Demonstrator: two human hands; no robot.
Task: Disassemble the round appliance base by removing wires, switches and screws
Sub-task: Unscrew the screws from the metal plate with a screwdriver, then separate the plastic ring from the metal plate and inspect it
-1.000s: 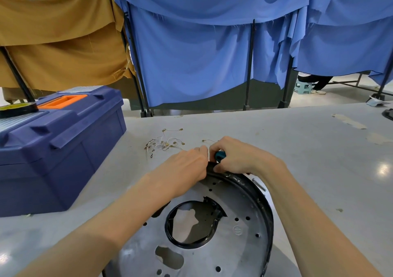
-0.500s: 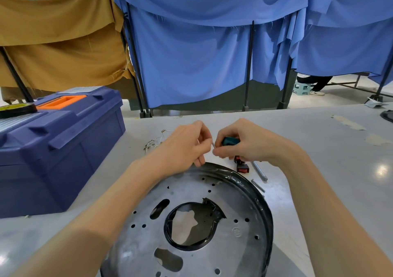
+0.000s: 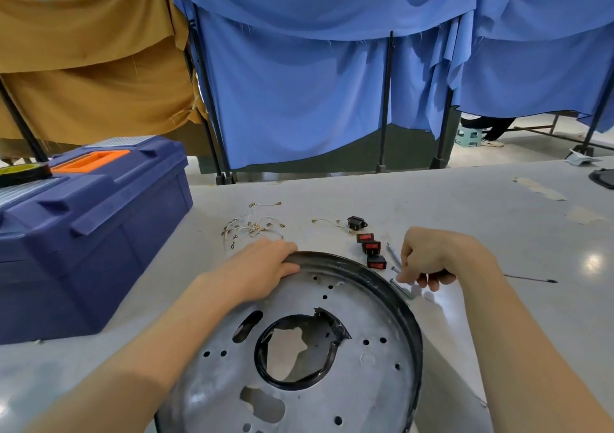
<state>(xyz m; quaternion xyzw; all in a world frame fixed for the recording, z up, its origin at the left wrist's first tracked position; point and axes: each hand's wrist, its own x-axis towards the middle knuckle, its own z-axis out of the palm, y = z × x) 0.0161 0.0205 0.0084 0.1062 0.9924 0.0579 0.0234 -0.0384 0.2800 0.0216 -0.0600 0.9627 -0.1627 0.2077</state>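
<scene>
Progress looks well along, judging by what is out. Round appliance base (image 3: 299,359) lies on the tabletop (image 3: 481,230) right in front of the person, bare metal plate up, with many empty holes and a torn-edged centre opening. No wires or switches are visible on the plate.

Parts lie on the tabletop beyond the far rim:
- tangle of thin wires (image 3: 254,225) with terminal ends, far left of the rim
- one loose wire (image 3: 327,222) beside a small black socket (image 3: 356,222)
- three red switches (image 3: 371,246) in a short row just past the rim
- a couple of long screws (image 3: 401,289) just beside the right rim

What is left is hard to call. The underside of the base is hidden, so fasteners may remain there. Probably near the end, sorting parts.

Left hand (image 3: 262,269) grips the far rim of the base. Its fingers (image 3: 280,248) curl over the edge with the thumb on the inner side, steadying the base.

Right hand (image 3: 435,256) is off the base, low over the tabletop. Its fingers (image 3: 408,275) curl downward with the tips at the long screws. I cannot tell whether it pinches one or only touches, and a dark patch under the palm is unclear.

A blue toolbox (image 3: 89,233) sits well apart on the left. A thin dark rod (image 3: 531,279) lies to the right.
</scene>
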